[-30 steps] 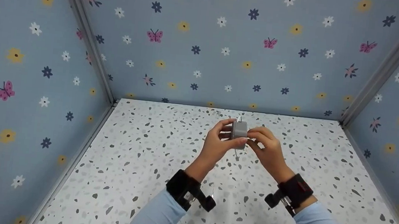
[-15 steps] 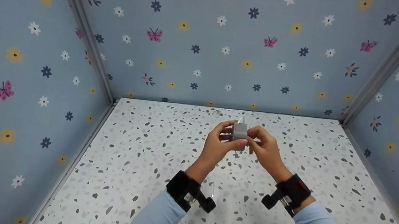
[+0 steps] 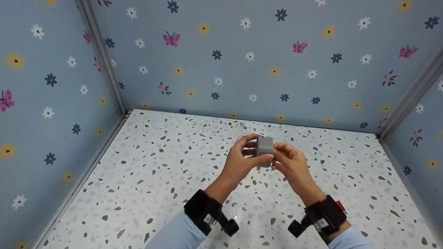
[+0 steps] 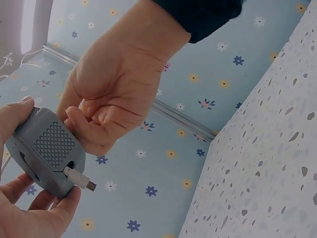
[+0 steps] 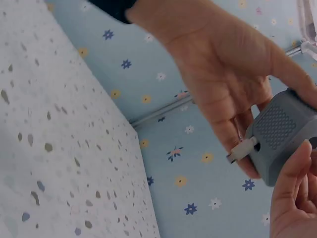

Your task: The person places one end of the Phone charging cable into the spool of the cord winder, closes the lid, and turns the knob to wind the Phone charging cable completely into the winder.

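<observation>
A small grey box-shaped cable winder with cross-hatched sides is held up above the table. My left hand grips it, thumb across the near side and fingers round the far side. From the right, my right hand has its curled fingertips against the winder's right face; what they pinch there is hidden. A white micro-USB plug sticks out of a hole in the winder's patterned side, also seen in the right wrist view. A thin white cable arcs behind my left fingers.
The speckled white tabletop lies below both hands. Blue walls printed with flowers and butterflies enclose it at the back and sides, with grey metal strips along the corners.
My right hand has turned at the wrist and its fingers have shifted at the winder's side. The white cable's loop has swung from above the winder to its left. My left hand has barely moved.
</observation>
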Demonstrator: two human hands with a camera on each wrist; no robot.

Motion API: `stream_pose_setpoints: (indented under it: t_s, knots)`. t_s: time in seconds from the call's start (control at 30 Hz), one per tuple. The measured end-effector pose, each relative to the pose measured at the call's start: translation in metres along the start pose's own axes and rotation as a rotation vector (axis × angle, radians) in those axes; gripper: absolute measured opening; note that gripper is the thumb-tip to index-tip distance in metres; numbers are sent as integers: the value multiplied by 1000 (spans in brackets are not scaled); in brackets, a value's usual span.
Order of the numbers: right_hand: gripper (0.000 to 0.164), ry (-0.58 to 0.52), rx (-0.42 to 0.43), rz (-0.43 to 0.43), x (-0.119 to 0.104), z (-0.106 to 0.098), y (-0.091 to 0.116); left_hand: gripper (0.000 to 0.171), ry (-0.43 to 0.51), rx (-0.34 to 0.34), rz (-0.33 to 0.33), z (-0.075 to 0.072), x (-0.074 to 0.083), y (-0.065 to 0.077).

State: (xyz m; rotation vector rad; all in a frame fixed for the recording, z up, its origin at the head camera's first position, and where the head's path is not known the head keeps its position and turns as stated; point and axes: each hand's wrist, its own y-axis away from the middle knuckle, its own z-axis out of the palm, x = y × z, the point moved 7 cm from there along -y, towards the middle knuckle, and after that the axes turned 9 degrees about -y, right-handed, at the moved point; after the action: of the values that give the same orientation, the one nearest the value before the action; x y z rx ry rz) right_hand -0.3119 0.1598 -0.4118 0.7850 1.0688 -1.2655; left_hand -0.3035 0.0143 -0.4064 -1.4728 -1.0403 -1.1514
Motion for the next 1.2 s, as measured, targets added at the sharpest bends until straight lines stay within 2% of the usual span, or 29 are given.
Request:
stream_pose_setpoints:
  t_s: [0.1, 0.2, 0.27, 0.37, 0.47, 0.53, 0.77, 1.03, 1.1, 1.2]
  knots:
    - [11, 274, -81, -255, -9, 1, 3, 64, 7, -6, 4, -1, 1, 0]
    - [16, 606, -138, -596, -20, 4, 10, 63, 9, -14, 7, -1, 1, 0]
    - [18, 778, -155, -814, -25, 7, 18, 62, 8, -20, 8, 1, 0, 0]
    - [16, 929, -164, -1054, -28, 8, 27, 63, 3, -27, 4, 3, -1, 0]
    - [13, 979, -170, -1164, -29, 8, 31, 63, 6, -34, -3, 4, -2, 1]
    - [15, 987, -168, -1165, -28, 9, 31, 63, 5, -35, -7, 5, -3, 1]
    - [10, 982, -146, -1009, -24, 11, 26, 62, -1, -38, -23, 5, -7, 0]
    - [13, 963, -117, -900, -21, 11, 22, 62, 28, -62, -51, 4, -9, -1]
    - [12, 935, -120, -879, -20, 10, 21, 61, 16, -54, -41, 3, -7, -1]
    - [13, 814, -144, -813, -19, 7, 18, 60, -5, -41, -21, 2, -6, -2]
